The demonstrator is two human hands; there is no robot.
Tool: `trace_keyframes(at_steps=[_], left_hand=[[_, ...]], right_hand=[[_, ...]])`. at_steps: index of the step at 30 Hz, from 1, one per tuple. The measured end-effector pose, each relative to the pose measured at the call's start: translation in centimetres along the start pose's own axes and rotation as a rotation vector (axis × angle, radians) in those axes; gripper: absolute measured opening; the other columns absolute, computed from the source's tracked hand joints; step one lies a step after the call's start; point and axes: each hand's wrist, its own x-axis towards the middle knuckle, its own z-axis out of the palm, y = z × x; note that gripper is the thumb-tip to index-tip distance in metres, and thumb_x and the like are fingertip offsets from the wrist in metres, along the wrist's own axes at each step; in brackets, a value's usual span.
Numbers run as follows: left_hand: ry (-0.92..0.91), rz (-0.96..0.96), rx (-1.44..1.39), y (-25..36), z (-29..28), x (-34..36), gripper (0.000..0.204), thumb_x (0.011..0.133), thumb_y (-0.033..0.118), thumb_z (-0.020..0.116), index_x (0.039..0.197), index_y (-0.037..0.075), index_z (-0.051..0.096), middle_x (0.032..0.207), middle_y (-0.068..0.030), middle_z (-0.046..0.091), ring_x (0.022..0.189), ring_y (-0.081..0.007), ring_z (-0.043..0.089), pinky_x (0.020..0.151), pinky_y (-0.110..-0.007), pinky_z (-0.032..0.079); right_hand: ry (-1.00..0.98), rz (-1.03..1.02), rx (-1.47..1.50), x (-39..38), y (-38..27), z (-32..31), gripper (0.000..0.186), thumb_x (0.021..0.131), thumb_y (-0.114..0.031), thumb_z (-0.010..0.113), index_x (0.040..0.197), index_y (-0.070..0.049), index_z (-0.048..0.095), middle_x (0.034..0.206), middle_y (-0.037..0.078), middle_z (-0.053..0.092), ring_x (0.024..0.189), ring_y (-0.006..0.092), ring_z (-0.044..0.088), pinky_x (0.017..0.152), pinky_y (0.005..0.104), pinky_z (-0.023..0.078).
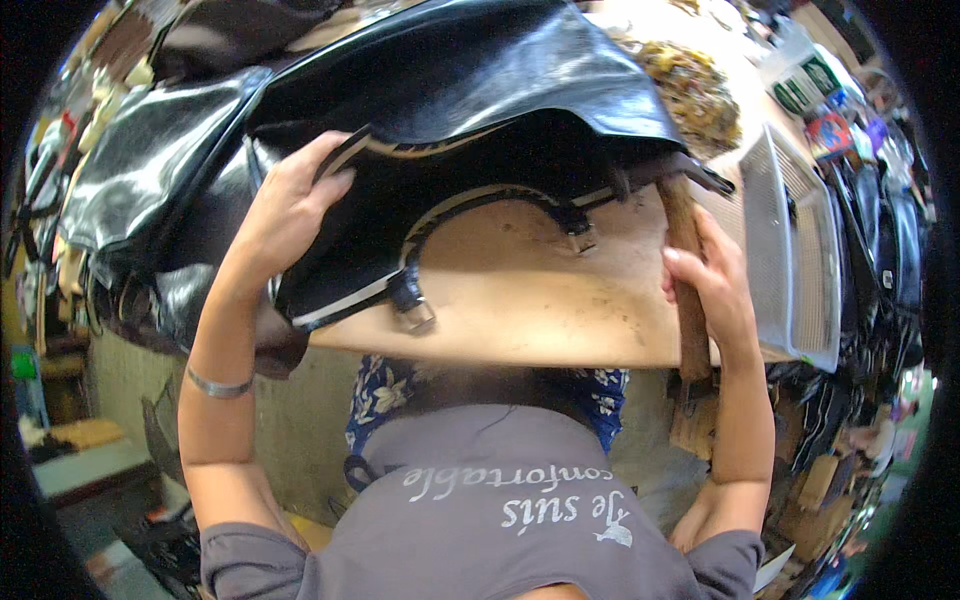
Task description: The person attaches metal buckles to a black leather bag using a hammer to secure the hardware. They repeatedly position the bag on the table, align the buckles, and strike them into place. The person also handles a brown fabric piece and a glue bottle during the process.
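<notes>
- The left hand [290, 205] grips the left edge of a big black leather piece [450, 110]. Its fingers curl over the top and the thumb lies along the edge.
- The right hand [712, 290] is closed around a brown wooden stick [685, 280], which stands upright at the right edge of the worktop [540, 300].
- The two hands are well apart, one on each side.
- The black leather piece lies on the tan worktop and hangs over its left side. It has a curved cut-out with a pale rim.
- Two black straps with metal buckles [415, 310] lie on the worktop, just below the cut-out.
- More shiny black leather [140, 170] is piled to the left.
- A white mesh box [790, 250] stands just right of the stick.
- A heap of brown scraps [690, 90] lies further back.
- A thin bracelet [218, 385] is on the left arm.
</notes>
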Motion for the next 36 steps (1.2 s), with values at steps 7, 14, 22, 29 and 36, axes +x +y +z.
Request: trace_keyframes(at_steps=[7,14,22,29,36], left_hand=[[0.100,0.093,-0.068,1.2,-0.8,-0.5,0.022,0.083,0.006,0.049,0.103,-0.001,0.052,0.087,-0.0104,0.058,0.082,-0.0141,0.052,0.078,-0.026,0.039],[0.036,0.069,-0.041,1.1,-0.4,-0.1,0.023,0.082,0.004,0.049,0.104,-0.002,0.050,0.089,-0.0072,0.057,0.086,-0.0111,0.049,0.081,-0.024,0.038],[0.108,0.140,0.066,1.6,0.1,-1.1,0.023,0.080,0.005,0.049,0.102,-0.002,0.049,0.084,-0.0208,0.056,0.079,-0.0290,0.056,0.072,-0.029,0.040],[0.230,0.218,0.121,2.7,-0.2,-1.6,0.020,0.080,0.000,0.050,0.099,-0.002,0.052,0.079,-0.0159,0.058,0.070,-0.0208,0.057,0.067,-0.026,0.042],[0.097,0.228,0.696,3.8,2.7,-6.0,0.052,0.066,-0.001,0.060,0.115,0.008,0.045,0.115,-0.0114,0.050,0.112,-0.0274,0.044,0.097,-0.049,0.026]], right_hand=[[-0.082,-0.876,-0.638,-1.7,-3.3,7.3,0.044,0.066,0.003,0.065,0.107,0.006,0.048,0.088,0.022,0.056,0.077,0.0322,0.058,0.066,0.0368,0.047],[-0.305,-0.725,-0.632,1.2,-1.9,12.8,0.041,0.068,0.001,0.056,0.108,0.003,0.047,0.083,0.023,0.053,0.068,0.0330,0.057,0.060,0.0374,0.048],[-0.238,0.061,0.065,-2.0,-0.8,2.9,0.051,0.076,-0.004,0.057,0.122,0.002,0.037,0.074,0.004,0.051,0.055,0.0079,0.051,0.049,0.0213,0.044],[-0.052,0.262,-0.324,-2.6,1.4,-4.6,0.050,0.075,-0.007,0.056,0.122,-0.002,0.041,0.069,0.007,0.055,0.059,0.0151,0.056,0.056,0.0270,0.048],[0.144,-0.196,-1.281,2.6,0.0,-0.5,0.034,0.075,-0.007,0.050,0.110,-0.006,0.050,0.099,0.018,0.051,0.087,0.0326,0.056,0.073,0.0419,0.046]])
